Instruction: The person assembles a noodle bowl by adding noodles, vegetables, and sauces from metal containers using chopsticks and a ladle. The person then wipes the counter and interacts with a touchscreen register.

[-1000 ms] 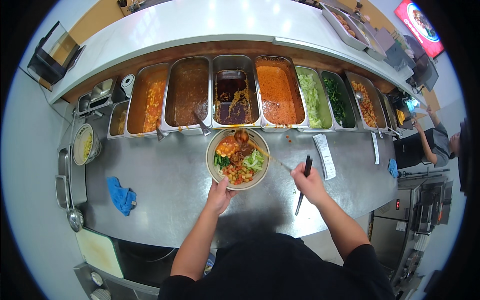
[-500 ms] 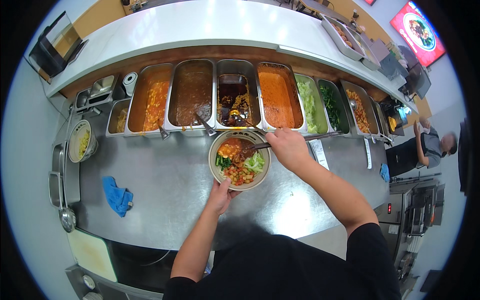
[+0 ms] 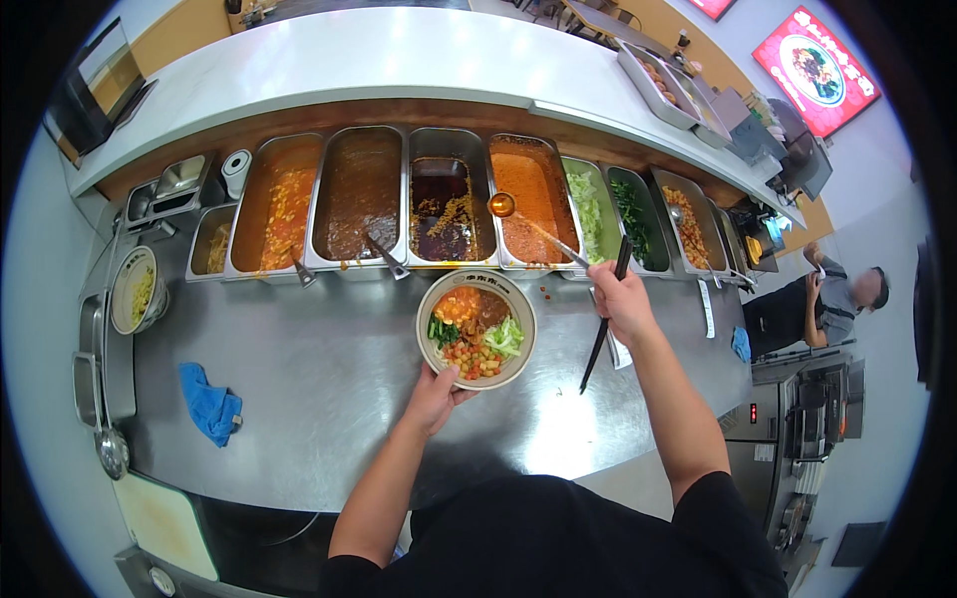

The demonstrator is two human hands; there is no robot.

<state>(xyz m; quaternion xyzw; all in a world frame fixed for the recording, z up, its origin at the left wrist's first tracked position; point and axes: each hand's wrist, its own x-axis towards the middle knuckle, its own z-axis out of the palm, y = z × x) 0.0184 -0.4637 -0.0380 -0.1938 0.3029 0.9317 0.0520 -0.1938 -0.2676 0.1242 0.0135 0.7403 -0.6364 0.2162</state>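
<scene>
My left hand [image 3: 437, 399] grips the near-left rim of a cream bowl [image 3: 528, 355], which stays level by the far edge of the steel counter. Inside are an orange-red egg-like topping, brown sauce, dark greens, shredded lettuce and diced vegetables. My right hand [image 3: 624, 303] holds a ladle [image 3: 502, 205] and a pair of dark chopsticks [image 3: 596, 351] together. The ladle's cup hangs over the orange sauce [image 3: 528, 179], with reddish liquid in it. The chopsticks point down toward the counter. Just left of that sauce sits a pan of dark liquid [image 3: 439, 183].
Several steel pans line the counter's far side; handles stick out from the red-orange [image 3: 304, 273] and brown [image 3: 387, 257] ones. A blue cloth [image 3: 209, 403] and a bowl of yellow-green food [image 3: 126, 317] lie left. Receipts [image 3: 708, 309] hang at right. A person [image 3: 819, 299] stands far right.
My right hand has moved right and slightly down, carrying the ladle from the dark liquid to over the orange sauce. The chopsticks have swung from level across the bowl to steeply downward.
</scene>
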